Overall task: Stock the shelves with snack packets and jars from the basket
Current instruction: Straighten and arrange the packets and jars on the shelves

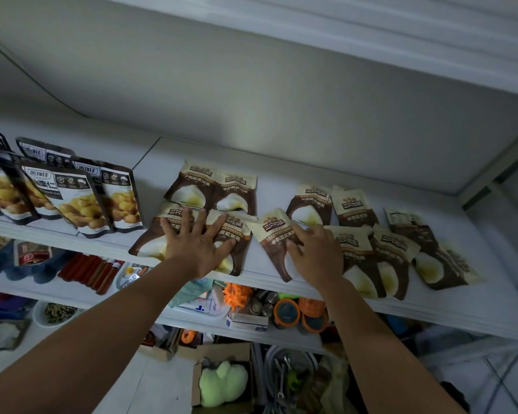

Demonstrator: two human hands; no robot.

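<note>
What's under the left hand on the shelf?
The left hand presses flat on two brown-and-cream packets lying side by side: the left packet and the right packet. The palm hides their middles and where they meet.

White shelf (pixel 277 189), brown-and-cream snack packets (pixel 237 189) lying flat, dark-edged packets (pixel 72 201) at left, perhaps chestnuts

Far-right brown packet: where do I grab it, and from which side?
Best grip on the packet is probably its near right corner, from the front right. It lies flat on the shelf, so only an edge can be pinched; its left side crowds the next packet, its right is free.
</note>
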